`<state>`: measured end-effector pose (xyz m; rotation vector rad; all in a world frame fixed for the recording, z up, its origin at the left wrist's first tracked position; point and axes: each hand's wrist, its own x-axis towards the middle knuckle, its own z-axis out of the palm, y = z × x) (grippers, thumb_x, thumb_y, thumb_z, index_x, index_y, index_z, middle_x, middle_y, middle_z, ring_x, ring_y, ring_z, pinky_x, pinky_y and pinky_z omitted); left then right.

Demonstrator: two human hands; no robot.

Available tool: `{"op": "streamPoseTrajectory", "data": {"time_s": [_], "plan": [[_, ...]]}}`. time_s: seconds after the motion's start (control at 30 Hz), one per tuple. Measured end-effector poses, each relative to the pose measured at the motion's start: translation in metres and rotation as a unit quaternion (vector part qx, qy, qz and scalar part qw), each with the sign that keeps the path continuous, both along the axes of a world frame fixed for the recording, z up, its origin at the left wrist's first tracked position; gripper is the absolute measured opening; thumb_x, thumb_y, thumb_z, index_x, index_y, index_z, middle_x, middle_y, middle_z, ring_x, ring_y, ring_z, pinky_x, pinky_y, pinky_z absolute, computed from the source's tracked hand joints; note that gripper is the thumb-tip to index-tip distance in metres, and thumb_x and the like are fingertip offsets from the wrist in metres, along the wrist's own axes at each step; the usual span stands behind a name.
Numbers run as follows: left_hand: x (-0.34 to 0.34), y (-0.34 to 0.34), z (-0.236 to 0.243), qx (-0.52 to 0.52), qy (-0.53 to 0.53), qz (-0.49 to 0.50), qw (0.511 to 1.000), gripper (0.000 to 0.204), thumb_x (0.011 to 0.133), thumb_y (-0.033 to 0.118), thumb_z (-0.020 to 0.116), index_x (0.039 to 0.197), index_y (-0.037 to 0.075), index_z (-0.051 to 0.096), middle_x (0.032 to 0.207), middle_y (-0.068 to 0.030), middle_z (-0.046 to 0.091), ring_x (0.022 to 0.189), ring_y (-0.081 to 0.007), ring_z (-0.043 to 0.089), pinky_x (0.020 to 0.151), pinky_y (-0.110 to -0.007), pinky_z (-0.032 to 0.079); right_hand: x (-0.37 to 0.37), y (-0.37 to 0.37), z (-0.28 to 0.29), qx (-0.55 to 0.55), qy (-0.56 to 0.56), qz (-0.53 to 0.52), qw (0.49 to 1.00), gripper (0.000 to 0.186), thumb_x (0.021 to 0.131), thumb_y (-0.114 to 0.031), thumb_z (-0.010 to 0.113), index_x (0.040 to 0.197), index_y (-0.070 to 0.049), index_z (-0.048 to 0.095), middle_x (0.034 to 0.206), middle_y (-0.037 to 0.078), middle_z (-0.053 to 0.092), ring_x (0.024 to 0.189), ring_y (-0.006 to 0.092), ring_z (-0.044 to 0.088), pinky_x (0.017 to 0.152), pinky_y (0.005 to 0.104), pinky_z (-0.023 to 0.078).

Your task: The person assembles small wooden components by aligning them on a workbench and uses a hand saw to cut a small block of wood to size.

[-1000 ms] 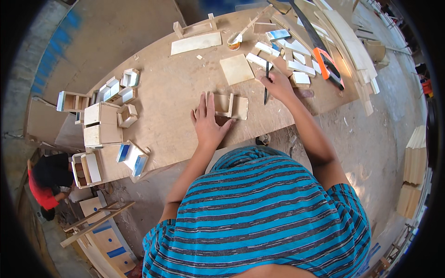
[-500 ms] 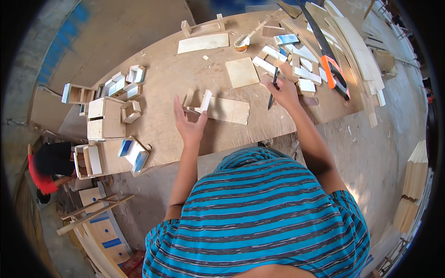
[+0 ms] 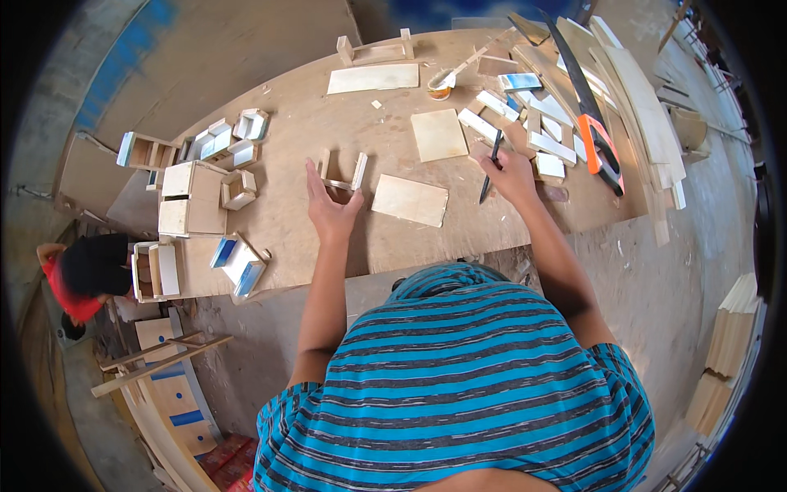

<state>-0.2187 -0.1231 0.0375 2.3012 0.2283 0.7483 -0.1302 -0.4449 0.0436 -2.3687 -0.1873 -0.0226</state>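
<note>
My left hand hovers open, fingers spread, just in front of a small U-shaped wooden frame standing on the plywood workbench. Whether the fingertips touch the frame I cannot tell. A flat rectangular wooden panel lies right of that hand. My right hand grips a dark pencil-like tool, its tip down on the bench. A square panel lies just beyond, between the two hands.
Small wooden boxes and blue-and-white pieces crowd the left of the bench. Wood strips, a hand saw with an orange handle and long planks lie at right. A glue pot stands at the back. Another person crouches below left.
My left hand has lifted off the flat panel and moved left toward the small frame, which now stands apart from the panel. The right hand keeps the dark tool.
</note>
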Motion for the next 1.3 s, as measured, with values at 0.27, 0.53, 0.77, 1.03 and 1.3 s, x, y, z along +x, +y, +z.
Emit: {"op": "streamPoseTrajectory", "data": {"time_s": [0.27,0.53,0.77,1.03,1.3], "plan": [[0.0013,-0.0002,0.0007,-0.012,0.004,0.008,1.0,0.106,0.059,0.014,0.077,0.147,0.001,0.018,0.136,-0.0302,0.043,0.125,-0.0403,0.045,0.102,-0.04,0.04,0.0002,0.0004,-0.0011,0.003,-0.011,-0.002,1.0,0.036,0.081,-0.038,0.068,0.078,-0.001,0.067,0.06,0.013,0.061,0.055,0.0281,0.062,0.054,0.0372,0.047],[0.0001,-0.0004,0.0019,-0.061,0.028,0.016,0.998,0.114,0.058,0.017,0.081,0.148,0.002,0.013,0.137,-0.0323,0.04,0.127,-0.04,0.043,0.104,-0.039,0.038,0.0013,-0.0007,-0.0032,-0.009,-0.026,0.002,1.0,0.035,0.081,-0.037,0.066,0.079,-0.003,0.067,0.06,0.014,0.061,0.057,0.0295,0.062,0.055,0.0385,0.047],[-0.0022,0.0003,-0.0013,0.134,0.061,0.095,0.985,0.123,0.056,0.033,0.086,0.148,0.001,0.012,0.116,-0.0284,0.051,0.109,-0.0419,0.049,0.099,-0.047,0.035,-0.0003,0.0012,0.0012,-0.02,-0.008,-0.003,1.0,0.035,0.081,-0.038,0.066,0.078,-0.003,0.067,0.06,0.013,0.061,0.057,0.0296,0.062,0.055,0.0391,0.046],[0.0001,0.003,-0.0039,0.128,0.068,0.106,0.984,0.118,0.057,0.039,0.083,0.147,0.0,0.016,0.108,-0.0257,0.053,0.102,-0.0413,0.049,0.096,-0.048,0.035,0.0003,0.0019,-0.0009,-0.02,-0.022,-0.005,1.0,0.033,0.081,-0.036,0.067,0.076,-0.003,0.066,0.06,0.013,0.061,0.056,0.0285,0.061,0.054,0.0385,0.046],[-0.0008,0.0018,-0.0011,0.098,0.074,0.096,0.988,0.114,0.057,0.035,0.082,0.147,0.004,0.02,0.11,-0.0268,0.051,0.101,-0.0422,0.049,0.094,-0.049,0.037,-0.0013,0.0052,0.0027,-0.016,-0.016,-0.01,1.0,0.031,0.08,-0.034,0.067,0.077,-0.004,0.065,0.06,0.012,0.061,0.056,0.028,0.062,0.055,0.0382,0.047]]}}
